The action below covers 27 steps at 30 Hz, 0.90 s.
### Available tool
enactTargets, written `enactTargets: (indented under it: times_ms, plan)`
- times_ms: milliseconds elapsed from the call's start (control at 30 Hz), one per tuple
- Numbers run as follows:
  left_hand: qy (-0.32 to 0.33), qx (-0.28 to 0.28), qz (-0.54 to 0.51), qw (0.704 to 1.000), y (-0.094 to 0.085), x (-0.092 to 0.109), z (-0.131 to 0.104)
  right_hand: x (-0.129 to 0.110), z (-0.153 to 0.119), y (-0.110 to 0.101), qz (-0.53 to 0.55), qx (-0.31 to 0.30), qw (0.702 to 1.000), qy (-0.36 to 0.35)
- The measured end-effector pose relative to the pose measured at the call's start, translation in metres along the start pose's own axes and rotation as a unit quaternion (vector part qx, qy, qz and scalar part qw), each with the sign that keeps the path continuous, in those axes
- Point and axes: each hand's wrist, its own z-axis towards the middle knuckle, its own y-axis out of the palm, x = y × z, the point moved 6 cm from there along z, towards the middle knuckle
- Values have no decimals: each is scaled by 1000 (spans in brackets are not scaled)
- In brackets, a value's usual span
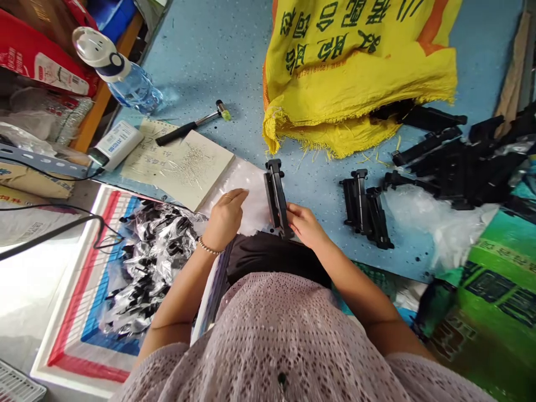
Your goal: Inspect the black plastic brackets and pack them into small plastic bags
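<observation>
Over the clear plastic bags [247,192] at the table's front edge is my left hand [225,219], its fingers pressed together and pointing right; what they hold, if anything, is too small to make out. My right hand [305,223] has its fingertips closed on the right side of a black plastic part [276,198], which stands lengthwise in front of me. More black parts [364,206] lie side by side to the right. A light board [192,167] with many tiny metal pieces on it sits left of the bags.
A hammer [188,125], a water bottle [129,86] and a white box [117,144] lie or stand at the left. A yellow sack [335,106] covers the back. Black parts pile up [464,162] at right. Below left, a crate [79,301] holds bagged parts.
</observation>
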Motion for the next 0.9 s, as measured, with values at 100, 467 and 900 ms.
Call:
enactTargets:
  times_ms: [100,467,900]
  plan:
    - [-11,41,-23,999,-5,-2,2,6,-23,3,-23,-84,995,53]
    - [224,-89,-101,965,45,63,-38,7,3,1,-166,76,979,-91]
    - [-186,-211,-59,958,-102,-44,-121,-15,-12,21,-546,-68,793,-262]
